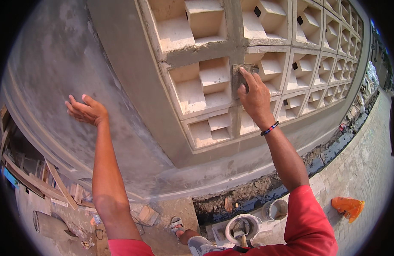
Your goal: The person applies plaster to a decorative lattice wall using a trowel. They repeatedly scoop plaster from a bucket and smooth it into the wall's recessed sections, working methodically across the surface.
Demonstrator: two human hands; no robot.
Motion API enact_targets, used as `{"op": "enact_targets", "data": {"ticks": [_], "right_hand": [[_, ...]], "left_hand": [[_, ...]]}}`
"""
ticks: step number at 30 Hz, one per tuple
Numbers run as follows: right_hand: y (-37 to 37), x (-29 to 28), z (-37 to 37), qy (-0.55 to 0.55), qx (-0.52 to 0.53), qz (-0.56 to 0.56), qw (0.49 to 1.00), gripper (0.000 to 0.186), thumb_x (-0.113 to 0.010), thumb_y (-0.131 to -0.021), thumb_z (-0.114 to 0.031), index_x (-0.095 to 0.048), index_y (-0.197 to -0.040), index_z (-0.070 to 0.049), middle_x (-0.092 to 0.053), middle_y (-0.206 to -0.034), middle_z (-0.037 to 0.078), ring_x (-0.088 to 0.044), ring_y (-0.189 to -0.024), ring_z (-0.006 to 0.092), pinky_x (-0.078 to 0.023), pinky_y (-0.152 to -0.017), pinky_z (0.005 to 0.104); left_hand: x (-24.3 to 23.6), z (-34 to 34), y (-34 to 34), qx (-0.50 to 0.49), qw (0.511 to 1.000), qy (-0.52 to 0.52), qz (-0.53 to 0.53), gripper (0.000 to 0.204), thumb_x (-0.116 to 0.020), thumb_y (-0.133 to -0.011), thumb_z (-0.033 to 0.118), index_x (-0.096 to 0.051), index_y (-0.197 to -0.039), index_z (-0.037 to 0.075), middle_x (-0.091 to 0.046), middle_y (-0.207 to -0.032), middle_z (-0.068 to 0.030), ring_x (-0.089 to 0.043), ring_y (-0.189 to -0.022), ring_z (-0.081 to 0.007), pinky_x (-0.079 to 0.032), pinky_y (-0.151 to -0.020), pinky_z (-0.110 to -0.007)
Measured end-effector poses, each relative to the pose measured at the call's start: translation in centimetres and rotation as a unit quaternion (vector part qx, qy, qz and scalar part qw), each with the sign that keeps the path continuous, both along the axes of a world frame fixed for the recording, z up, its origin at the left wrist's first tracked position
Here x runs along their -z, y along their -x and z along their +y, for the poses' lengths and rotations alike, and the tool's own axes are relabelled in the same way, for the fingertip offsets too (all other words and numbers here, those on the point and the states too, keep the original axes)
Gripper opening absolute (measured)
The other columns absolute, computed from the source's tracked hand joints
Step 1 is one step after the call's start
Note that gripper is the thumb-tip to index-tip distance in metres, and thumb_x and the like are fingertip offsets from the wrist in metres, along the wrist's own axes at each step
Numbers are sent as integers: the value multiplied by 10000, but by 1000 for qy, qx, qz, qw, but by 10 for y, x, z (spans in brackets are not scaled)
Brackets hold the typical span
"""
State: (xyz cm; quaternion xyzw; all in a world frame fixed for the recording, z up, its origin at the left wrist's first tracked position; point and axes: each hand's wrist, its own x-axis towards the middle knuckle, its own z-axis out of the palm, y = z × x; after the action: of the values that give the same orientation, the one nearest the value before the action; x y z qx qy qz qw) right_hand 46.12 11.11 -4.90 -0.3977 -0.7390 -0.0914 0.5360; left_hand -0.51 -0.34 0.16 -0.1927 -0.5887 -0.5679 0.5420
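Observation:
My right hand point(257, 99) grips a small flat rectangular plate point(236, 81), greyish and stained, with the index finger stretched along it. This plate lies against the vertical mortar joint point(236, 38) between pale ventilation blocks point(216, 79); my hand hides part of its right side. Fresh-looking grey mortar covers that joint and the one above the block to its left. Over on the left, my left hand point(89, 112) is raised by the smooth grey plastered wall point(60, 64), fingers spread and holding nothing. Whether it touches the wall, I cannot tell.
Below stand a white bucket point(256, 228) with a trowel and mortar in it, and a smaller pail point(276, 210). A dirt ditch point(256, 192) runs along the wall's foot. Wooden boards point(56, 183) lie at lower left; an orange bag point(348, 207) rests on paving at right.

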Motion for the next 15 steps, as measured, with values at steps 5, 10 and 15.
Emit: {"op": "enact_targets", "data": {"ticks": [5,10,15], "right_hand": [[-36,119,-46,189,-57,-33,980,513,-617,-764,-65,-627,-1274,-108,-601,-893,161,-636,-798,372,-524,-712,477],[-116,199,-136,307,-78,-40,948,507,-639,-756,-92,-641,-1263,-104,-644,-926,186,-646,-835,389,-528,-762,474],[-236,261,-230,473,36,-14,880,458,-648,-728,-96,-682,-1184,-73,-683,-987,198,-680,-877,371,-543,-804,444]], "left_hand": [[2,7,1,11,1000,19,-11,585,-483,-962,369,-378,-1481,120,-272,-1573,-210,-236,-1444,-452,-208,-1156,-569],[1,-6,11,11,999,31,-20,572,-465,-974,367,-379,-1477,107,-266,-1572,-210,-222,-1450,-444,-197,-1161,-570],[11,-40,-62,205,977,49,-15,571,-504,-973,284,-372,-1453,4,-290,-1556,-197,-211,-1458,-433,-213,-1167,-556]]}}
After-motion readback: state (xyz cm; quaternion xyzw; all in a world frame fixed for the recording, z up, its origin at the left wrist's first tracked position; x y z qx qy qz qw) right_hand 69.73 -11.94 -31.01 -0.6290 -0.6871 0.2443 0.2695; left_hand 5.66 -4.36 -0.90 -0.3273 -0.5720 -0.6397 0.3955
